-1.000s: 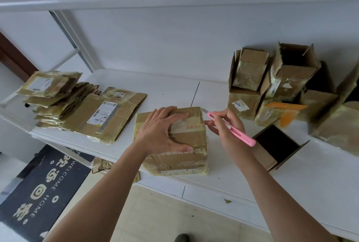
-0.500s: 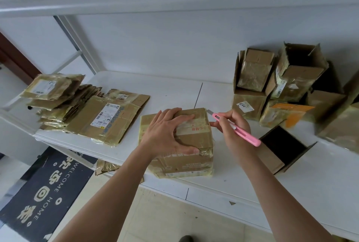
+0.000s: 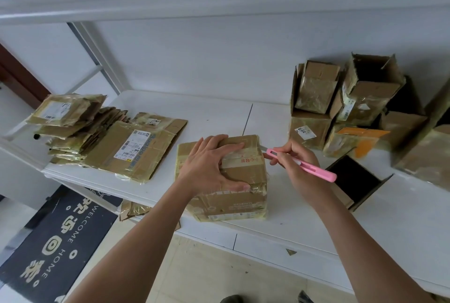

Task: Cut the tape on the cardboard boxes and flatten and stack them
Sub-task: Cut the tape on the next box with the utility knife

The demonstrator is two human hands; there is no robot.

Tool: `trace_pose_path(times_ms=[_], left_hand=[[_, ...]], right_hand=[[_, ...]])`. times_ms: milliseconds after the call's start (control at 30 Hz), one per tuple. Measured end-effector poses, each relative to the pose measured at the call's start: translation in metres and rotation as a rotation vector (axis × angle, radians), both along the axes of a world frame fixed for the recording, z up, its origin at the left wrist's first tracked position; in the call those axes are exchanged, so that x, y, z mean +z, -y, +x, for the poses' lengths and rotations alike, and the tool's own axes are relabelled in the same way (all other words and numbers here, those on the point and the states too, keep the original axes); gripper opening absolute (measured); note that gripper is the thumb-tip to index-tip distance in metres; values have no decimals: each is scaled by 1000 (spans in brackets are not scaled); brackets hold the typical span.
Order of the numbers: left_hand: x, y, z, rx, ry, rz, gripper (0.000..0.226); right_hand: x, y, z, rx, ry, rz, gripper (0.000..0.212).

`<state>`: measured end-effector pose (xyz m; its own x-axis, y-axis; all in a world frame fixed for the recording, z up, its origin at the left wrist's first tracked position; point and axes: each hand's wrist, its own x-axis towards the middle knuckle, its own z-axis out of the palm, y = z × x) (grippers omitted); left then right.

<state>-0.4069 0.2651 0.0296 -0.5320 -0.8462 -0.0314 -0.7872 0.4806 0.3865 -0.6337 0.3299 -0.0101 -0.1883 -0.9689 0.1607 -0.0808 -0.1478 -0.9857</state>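
Doormat: a dark floor mat with pale "WELCOME HOME" lettering (image 3: 46, 241) lies below the shelf at far left.
Flattened stack: a pile of collapsed brown cardboard boxes with glossy tape and white shipping labels (image 3: 104, 137) rests on the white shelf board (image 3: 219, 112), well apart from the work in hand.
Left hand: the left hand (image 3: 209, 166) lies spread over the top of the box, fingers straight and wide, thumb along the near edge; it presses and pinches nothing.
Box in hand: a squat brown cardboard box sealed with clear and pale printed tape (image 3: 243, 173) sits at the shelf's front edge, centre frame, flaps closed.
Cutter: a slim pink plastic utility knife (image 3: 302, 165) points left, its metal tip at the box's upper right edge.
Right hand: the right hand (image 3: 295, 164) grips the cutter pen-fashion, fingers curled round it.
Change: against half a second ago the blade tip has closed from just beside the box to its top right edge.
Meaning: the cut appears about to begin; the tape looks intact.
Remaining stock: several upright open brown boxes (image 3: 353, 108) stand at right, not yet flattened.
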Motion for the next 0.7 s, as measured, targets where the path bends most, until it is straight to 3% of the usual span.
trace_pose_path(times_ms=[700], left_hand=[[-1, -4, -1, -29, -3, -12, 103]], right_hand=[[-1, -47, 8, -50, -15, -12, 16]])
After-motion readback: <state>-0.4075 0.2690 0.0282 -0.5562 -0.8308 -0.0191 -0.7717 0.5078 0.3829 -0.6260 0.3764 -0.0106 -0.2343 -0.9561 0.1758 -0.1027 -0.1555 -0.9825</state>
